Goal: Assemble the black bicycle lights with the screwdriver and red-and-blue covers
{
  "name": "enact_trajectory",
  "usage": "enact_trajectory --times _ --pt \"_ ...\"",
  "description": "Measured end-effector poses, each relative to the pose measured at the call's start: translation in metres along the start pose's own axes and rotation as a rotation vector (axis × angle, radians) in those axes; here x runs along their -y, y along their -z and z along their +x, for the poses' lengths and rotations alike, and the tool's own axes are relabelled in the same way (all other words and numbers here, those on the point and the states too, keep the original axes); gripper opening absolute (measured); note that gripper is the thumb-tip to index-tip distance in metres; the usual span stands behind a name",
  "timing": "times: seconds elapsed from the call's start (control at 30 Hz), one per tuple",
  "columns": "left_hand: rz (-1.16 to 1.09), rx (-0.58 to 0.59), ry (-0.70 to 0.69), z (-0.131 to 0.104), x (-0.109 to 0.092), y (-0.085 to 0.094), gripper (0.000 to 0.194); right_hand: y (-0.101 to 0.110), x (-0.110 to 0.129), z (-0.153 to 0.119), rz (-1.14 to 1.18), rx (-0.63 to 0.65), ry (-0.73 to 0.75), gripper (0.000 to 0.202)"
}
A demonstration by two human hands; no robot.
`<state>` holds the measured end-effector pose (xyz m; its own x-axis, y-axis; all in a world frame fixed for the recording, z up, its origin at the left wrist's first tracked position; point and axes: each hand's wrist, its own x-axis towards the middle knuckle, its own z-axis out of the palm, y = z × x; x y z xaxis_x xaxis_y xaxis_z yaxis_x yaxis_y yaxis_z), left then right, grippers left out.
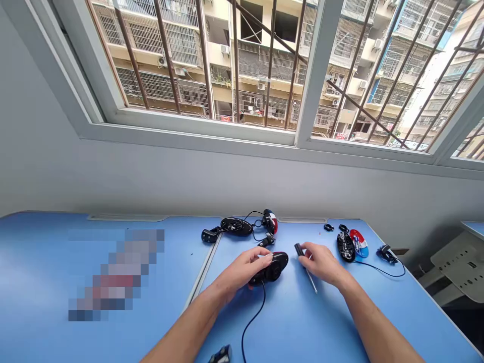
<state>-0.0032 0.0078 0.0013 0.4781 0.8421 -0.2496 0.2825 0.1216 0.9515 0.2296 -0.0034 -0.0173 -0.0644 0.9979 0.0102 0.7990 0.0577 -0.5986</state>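
My left hand (246,267) is closed around a black oval device (275,268) with a round raised part on its face. A thin black cable (252,316) runs from the device toward the front edge of the view. To its right, my right hand (320,261) grips a screwdriver (311,281) by its black handle. The metal shaft slants down toward me, with its tip near the tabletop and apart from the device. Part of the device is hidden behind my left fingers.
Behind my hands on the blue table (151,338) lie a black oval shell (236,227) and a red, white and blue part (269,222) with cables. On the right are an opened black shell (346,247), a red-blue cover (359,243) and a black clip (386,253). A blurred patch covers the left.
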Motion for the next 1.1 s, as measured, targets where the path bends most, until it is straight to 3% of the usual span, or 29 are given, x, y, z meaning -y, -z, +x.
enact_trajectory --times 0.1,0.23,0.3,0.57,0.87,1.0,1.1 --pt "0.008 0.006 -0.003 0.001 0.002 0.002 0.042 0.011 0.003 0.0 0.222 -0.006 0.028 0.023" --pt "0.036 0.07 -0.018 0.001 0.004 0.004 0.038 0.025 0.012 -0.004 0.765 -0.068 0.071 0.032" --pt "0.039 0.092 -0.012 0.002 0.004 0.005 0.039 0.026 0.016 -0.007 0.873 -0.113 0.093 0.033" --pt "0.093 0.036 -0.044 0.007 0.009 0.006 0.043 0.01 0.024 -0.014 0.768 -0.272 0.246 0.046" --pt "0.202 0.025 -0.031 0.005 0.008 0.005 0.044 -0.011 0.023 -0.014 0.536 -0.353 0.403 0.035" --pt "0.323 0.037 -0.001 -0.001 0.001 0.004 0.05 -0.015 0.022 -0.013 0.488 -0.405 0.419 0.033" --pt "0.493 -0.004 -0.077 -0.005 -0.004 0.003 0.05 -0.015 0.021 -0.013 0.467 -0.454 0.413 0.033"
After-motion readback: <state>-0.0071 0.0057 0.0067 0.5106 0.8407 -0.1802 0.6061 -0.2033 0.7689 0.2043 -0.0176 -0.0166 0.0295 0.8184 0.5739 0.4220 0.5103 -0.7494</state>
